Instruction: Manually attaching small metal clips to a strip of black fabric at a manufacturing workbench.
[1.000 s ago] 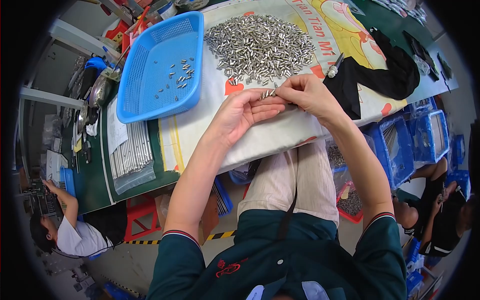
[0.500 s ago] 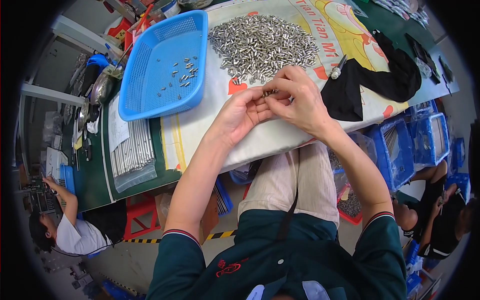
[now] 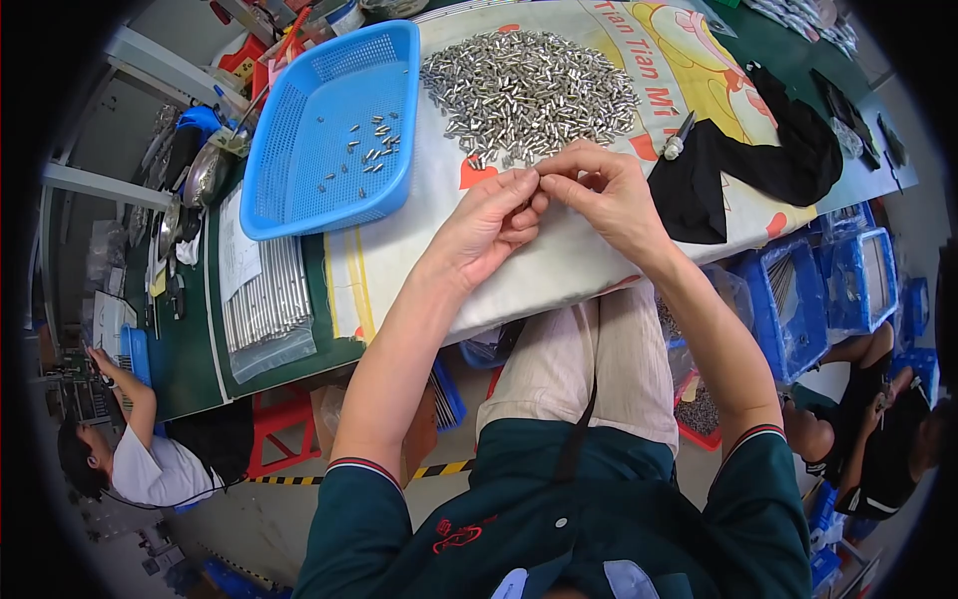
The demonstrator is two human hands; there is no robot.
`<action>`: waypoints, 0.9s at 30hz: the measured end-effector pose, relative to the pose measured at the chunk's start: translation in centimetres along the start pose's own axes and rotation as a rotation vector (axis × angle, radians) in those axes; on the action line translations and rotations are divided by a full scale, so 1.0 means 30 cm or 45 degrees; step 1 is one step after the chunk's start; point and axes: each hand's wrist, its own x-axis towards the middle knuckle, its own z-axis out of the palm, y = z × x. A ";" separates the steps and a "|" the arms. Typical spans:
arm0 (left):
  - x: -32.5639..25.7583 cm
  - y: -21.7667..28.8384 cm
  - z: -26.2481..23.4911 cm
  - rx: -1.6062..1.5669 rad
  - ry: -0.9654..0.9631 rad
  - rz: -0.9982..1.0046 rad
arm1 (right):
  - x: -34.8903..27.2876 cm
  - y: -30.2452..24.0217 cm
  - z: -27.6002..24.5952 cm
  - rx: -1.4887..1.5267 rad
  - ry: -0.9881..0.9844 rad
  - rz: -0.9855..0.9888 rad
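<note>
Cloth (image 3: 559, 268) bare toward near edge, left hand (image 3: 496, 222) and right hand (image 3: 607, 192) curled closed, touching (contents unclear), beside heaped pins (image 3: 529, 95)

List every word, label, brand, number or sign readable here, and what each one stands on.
Wording is not copied out here; only where it stands:
Cloth: large red letters, legible, right of the pile of metal pins.
Shirt: small red lettering by a red emblem, too small to read surely.
Paper: faint marks, too small to read.
Floor tape: black and yellow stripes, no words visible.
</note>
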 end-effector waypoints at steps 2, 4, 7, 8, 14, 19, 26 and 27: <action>-0.001 0.004 -0.006 0.001 -0.060 -0.013 | 0.001 0.001 -0.008 0.121 -0.031 0.049; -0.004 0.007 0.000 0.018 -0.042 -0.014 | 0.000 -0.009 -0.011 0.243 -0.062 0.097; -0.003 0.006 0.003 0.044 -0.027 -0.018 | -0.004 -0.031 -0.017 0.228 -0.058 0.222; -0.003 0.006 0.004 0.057 -0.026 -0.018 | -0.005 -0.030 -0.019 0.223 -0.062 0.234; 0.000 0.001 0.004 0.047 -0.019 -0.001 | -0.007 -0.021 -0.010 0.222 -0.034 0.209; 0.000 -0.001 0.003 0.050 -0.014 0.006 | -0.004 -0.011 -0.008 0.198 -0.027 0.173; -0.001 0.001 -0.008 0.048 -0.026 -0.001 | -0.004 -0.017 -0.008 0.130 -0.046 0.164; -0.001 0.001 -0.007 0.049 -0.026 -0.002 | -0.004 -0.018 -0.011 0.101 -0.079 0.185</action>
